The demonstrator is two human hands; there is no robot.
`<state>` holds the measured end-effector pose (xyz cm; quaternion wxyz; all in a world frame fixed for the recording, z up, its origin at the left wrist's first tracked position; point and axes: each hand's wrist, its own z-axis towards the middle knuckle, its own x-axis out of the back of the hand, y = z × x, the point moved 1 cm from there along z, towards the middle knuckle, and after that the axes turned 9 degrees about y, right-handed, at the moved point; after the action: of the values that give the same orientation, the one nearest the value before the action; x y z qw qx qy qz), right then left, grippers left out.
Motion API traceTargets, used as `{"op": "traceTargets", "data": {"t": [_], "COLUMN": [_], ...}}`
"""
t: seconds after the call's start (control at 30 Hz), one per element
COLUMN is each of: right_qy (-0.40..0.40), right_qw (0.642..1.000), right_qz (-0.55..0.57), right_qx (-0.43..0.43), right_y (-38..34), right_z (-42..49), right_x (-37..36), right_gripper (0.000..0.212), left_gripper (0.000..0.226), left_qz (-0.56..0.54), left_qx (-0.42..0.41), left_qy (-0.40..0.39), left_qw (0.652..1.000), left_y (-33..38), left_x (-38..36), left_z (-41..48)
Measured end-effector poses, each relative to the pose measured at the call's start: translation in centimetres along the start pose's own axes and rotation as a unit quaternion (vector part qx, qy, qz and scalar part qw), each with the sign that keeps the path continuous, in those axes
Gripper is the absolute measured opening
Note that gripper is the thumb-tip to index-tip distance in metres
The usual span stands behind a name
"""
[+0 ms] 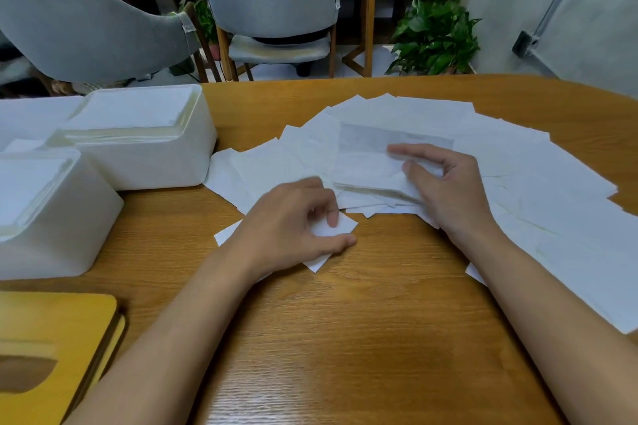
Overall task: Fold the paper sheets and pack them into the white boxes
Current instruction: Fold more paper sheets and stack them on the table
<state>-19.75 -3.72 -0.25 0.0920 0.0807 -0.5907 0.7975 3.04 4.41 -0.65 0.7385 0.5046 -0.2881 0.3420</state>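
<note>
Head view, left hand (pixel 297 221): the fingers are curled, with thumb and forefinger pinching a small folded sheet (pixel 340 227). The sheet lies on the table (pixel 345 321) partly under the hand, probably pinned so the fold does not spring open.
Head view, right hand (pixel 442 183): the fingers curve over the top sheet (pixel 366 162) of the pile, and thumb and fingers nip it near its right end. The grip looks meant to peel one sheet off those beneath.
Loose sheets (pixel 518 162): these are fanned and overlapping across the right half of the table. Their edges show, which makes it easier to pick one at a time.
Far white box (pixel 145 166): it stands on the left of the table, just beside the left edge of the fan. It is open-topped, with folded sheets stacked almost to the rim.
Near white box (pixel 58 235): whether it touches the far box or only stands beside it cannot be told. It also holds a stack of folded sheets. Both boxes are on the left hand's side, handy for packing.
Wooden lid (pixel 51 338): it lies at the lower left, off the boxes, presumably set aside during filling.
Step in hand: one sheet is folded but not yet packed, and the next is in the right hand's grip.
</note>
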Motion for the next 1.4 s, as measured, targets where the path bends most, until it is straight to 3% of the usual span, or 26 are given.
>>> {"op": "traceTargets", "data": {"t": [0.27, 0.53, 0.73, 0.93, 1.0, 1.1, 1.2, 1.4], "right_qy": [-0.046, -0.174, -0.128, -0.026, -0.01, -0.011, -0.011, -0.046], "right_qw": [0.998, 0.975, 0.984, 0.998, 0.996, 0.983, 0.984, 0.987], "right_qz": [-0.018, -0.078, -0.069, 0.046, 0.089, 0.144, 0.133, 0.145], "right_qx": [0.029, 0.116, 0.101, 0.027, -0.03, -0.11, -0.115, -0.055], "right_y": [0.0, -1.0, -1.0, -0.8, -0.8, -1.1, -1.4, -1.7], "right_z": [-0.3, -1.7, -1.8, -0.2, 0.0, -0.2, -0.1, -0.2], "right_x": [-0.5, -0.6, -0.9, 0.2, 0.3, 0.4, 0.6, 0.1], "right_gripper": [0.036, 0.036, 0.008, 0.014, 0.021, 0.016, 0.015, 0.017], "left_gripper": [0.011, 0.013, 0.009, 0.06, 0.071, 0.081, 0.072, 0.029], "left_qz": [0.008, -0.182, -0.24, -0.199, -0.202, -0.2, -0.204, -0.299], "left_qx": [-0.057, 0.054, 0.088, 0.067, 0.057, 0.048, 0.062, 0.105], "left_qy": [0.035, 0.101, 0.07, -0.039, -0.05, -0.056, -0.039, 0.0], "left_qw": [0.998, 0.977, 0.964, 0.977, 0.977, 0.977, 0.976, 0.948], "left_y": [0.4, 1.2, 2.4, 2.2, 2.3, 2.6, 2.8, 2.5], "left_x": [-0.4, 0.4, 0.2, 0.6, 0.7, 0.9, 0.6, -0.1], "left_z": [-0.1, 0.1, 0.0, -0.4, -0.5, -0.5, -0.4, 0.0]}}
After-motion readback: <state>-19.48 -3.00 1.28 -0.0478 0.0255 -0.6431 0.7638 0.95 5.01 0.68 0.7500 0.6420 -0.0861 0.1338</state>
